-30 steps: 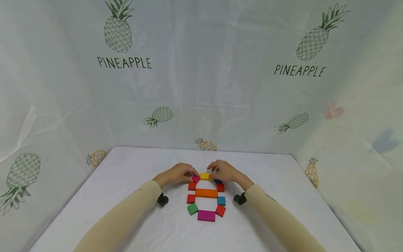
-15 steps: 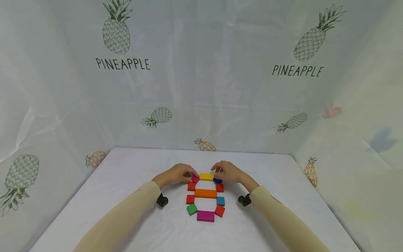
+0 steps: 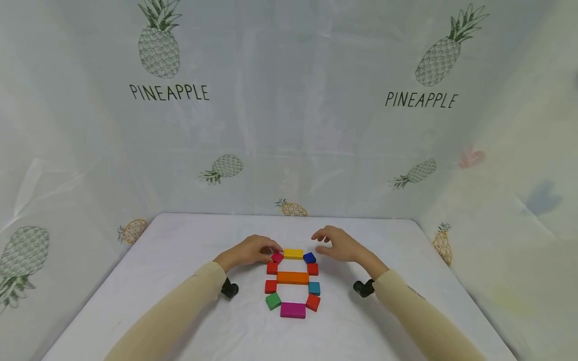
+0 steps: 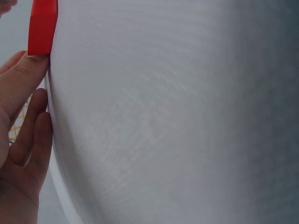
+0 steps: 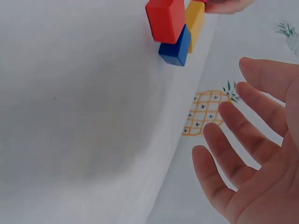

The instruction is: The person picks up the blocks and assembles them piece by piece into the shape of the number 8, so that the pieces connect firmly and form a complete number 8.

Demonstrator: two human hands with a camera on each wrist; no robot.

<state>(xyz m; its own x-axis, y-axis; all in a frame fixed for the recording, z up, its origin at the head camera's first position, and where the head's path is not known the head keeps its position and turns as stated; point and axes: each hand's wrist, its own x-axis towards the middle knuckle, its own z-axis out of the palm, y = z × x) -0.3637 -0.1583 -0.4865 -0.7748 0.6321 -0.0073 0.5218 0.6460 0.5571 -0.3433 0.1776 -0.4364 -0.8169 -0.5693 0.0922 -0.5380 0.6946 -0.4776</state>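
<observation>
My left hand [image 3: 250, 250] is at the upper left of a ring of coloured wooden blocks, its thumb and index finger pinching the small pink block [image 3: 277, 257]. In the left wrist view the thumb lies by a red block [image 4: 42, 29]; the pink one is hidden there. My right hand [image 3: 341, 245] is raised to the right of the ring, fingers spread and holding nothing, as the right wrist view shows. Nearest to it is the small blue block [image 3: 309, 257], tilted beside the long yellow block [image 3: 293, 254] at the top.
An orange bar [image 3: 292, 278] crosses the ring's middle. Red blocks, a teal block [image 3: 314, 288], a green block [image 3: 273, 301] and a magenta bar [image 3: 293, 310] form the rest on the white table [image 3: 203, 321]. A pineapple-print curtain [image 3: 289, 125] hangs behind.
My right hand has let go of the blue block and moved away to the right, so the block shows fully. The left hand stays at the pink block.
</observation>
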